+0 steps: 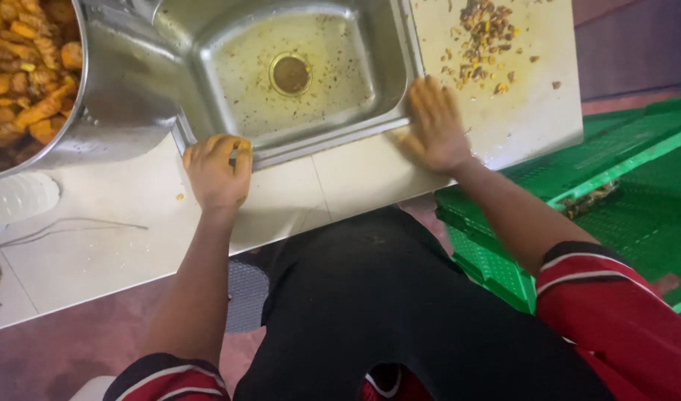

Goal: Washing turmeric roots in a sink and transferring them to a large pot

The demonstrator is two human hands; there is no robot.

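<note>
My left hand (216, 169) is curled into a loose fist on the white counter (118, 238), touching the front rim of the steel sink (296, 145); a small yellow piece shows between thumb and fingers. My right hand (434, 126) lies flat with fingers spread on the near left corner of a white cutting board (529, 119), beside the sink's right edge. It holds nothing. Chopped brown and yellow scraps (483, 38) lie on the board beyond the right hand.
A large steel bowl (121, 96) of orange-yellow root pieces (25, 67) stands at the left, overlapping the sink. The sink basin is wet with a central drain (290, 73). Green plastic crates (615, 186) sit low at the right.
</note>
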